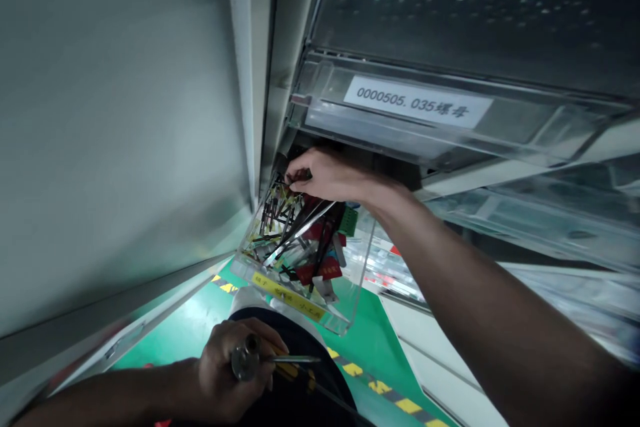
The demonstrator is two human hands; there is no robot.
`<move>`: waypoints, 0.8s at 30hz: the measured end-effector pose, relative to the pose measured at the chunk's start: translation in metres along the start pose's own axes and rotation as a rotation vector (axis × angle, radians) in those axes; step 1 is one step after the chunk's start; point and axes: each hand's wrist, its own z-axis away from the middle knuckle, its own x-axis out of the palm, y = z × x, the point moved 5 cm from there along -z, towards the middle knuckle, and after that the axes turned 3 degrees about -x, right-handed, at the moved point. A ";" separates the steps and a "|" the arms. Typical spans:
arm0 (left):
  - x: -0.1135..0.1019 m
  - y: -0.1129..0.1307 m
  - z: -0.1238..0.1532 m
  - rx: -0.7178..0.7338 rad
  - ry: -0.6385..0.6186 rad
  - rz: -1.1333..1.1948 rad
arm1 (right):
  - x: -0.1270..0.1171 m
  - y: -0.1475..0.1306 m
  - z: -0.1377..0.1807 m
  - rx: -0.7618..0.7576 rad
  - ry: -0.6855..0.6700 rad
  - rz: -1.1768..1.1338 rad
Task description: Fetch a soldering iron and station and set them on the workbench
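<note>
A clear plastic drawer (345,328) with a yellow label is pulled out, full of mixed small items. Inside its back end is my right hand (317,173), thumb and forefinger pinched among small dark parts; what they hold is too small to make out. Below that hand lie silvery tweezers (305,223), a green connector block (349,221) and red packets (325,270). Closer to my body, my left hand (233,360) is closed around tools. A round metal end (245,361) and a thin metal screwdriver-like shaft (295,359) stick out of it, with a yellow-and-black piece beside them.
Above the open drawer, another clear drawer (320,83) carries a white label (417,101) and holds many small shiny parts. A large grey panel (115,113) stands close on the left. More clear drawers (540,220) are at right. Yellow-black tape (380,387) marks the green floor.
</note>
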 end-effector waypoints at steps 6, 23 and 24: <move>-0.001 -0.001 0.000 -0.027 0.014 -0.007 | 0.001 -0.014 0.016 -0.125 0.123 -0.075; 0.005 -0.002 0.003 -0.034 0.028 -0.042 | 0.001 -0.025 0.059 -0.196 0.277 -0.839; 0.005 -0.003 0.004 -0.044 0.029 -0.040 | 0.002 -0.024 0.062 -0.193 0.281 -0.905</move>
